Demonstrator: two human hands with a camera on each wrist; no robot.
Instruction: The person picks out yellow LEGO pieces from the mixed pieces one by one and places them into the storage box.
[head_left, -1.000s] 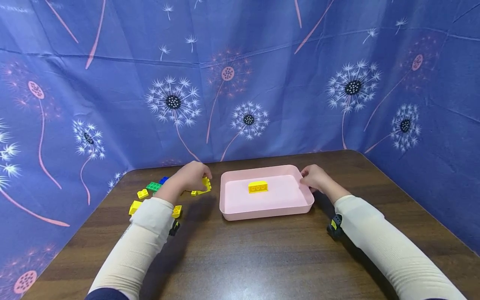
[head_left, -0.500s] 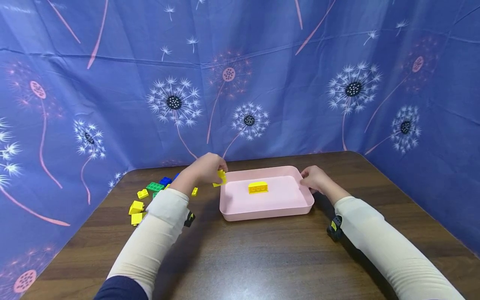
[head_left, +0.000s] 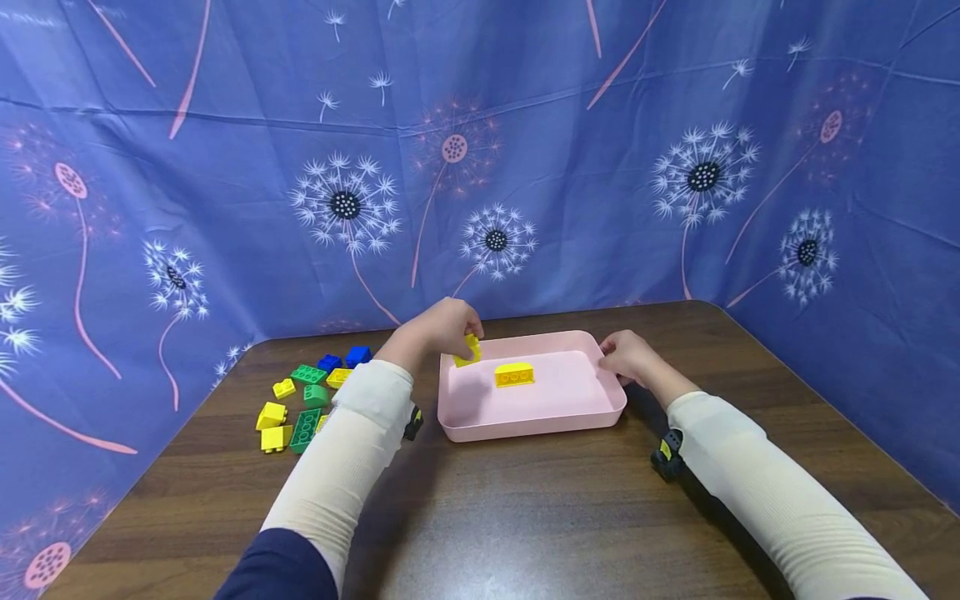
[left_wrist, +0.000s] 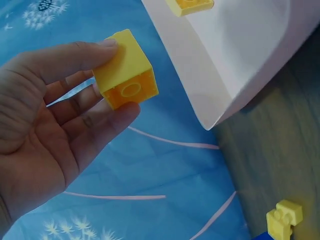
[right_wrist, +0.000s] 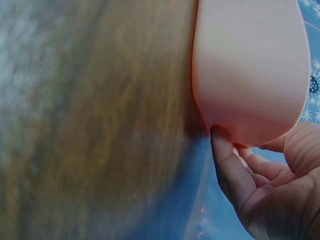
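My left hand (head_left: 442, 327) pinches a yellow building block (head_left: 468, 351) over the left end of a pink tray (head_left: 532, 427). In the left wrist view the same yellow block (left_wrist: 122, 65) sits between thumb and fingertips, its hollow underside with a round tube showing. Another yellow block (head_left: 514, 376) lies inside the tray near its middle, its underside toward me. At the tray's right end my right hand (head_left: 632, 358) grips the rim. The right wrist view shows the fingers (right_wrist: 230, 165) curled at the edge of the tray wall (right_wrist: 250, 65), part of the thumb hidden behind it.
Left of the tray, a loose group of blocks lies on the wooden table (head_left: 540, 508): green blocks (head_left: 305, 429), blue blocks (head_left: 357, 356) and several yellow blocks (head_left: 272, 415). A blue dandelion-print cloth (head_left: 570, 167) hangs behind the table and along its sides.
My left hand has carried the yellow block rightward from beside the block group to over the tray, uncovering more blocks. My right hand stays at the tray's right rim.
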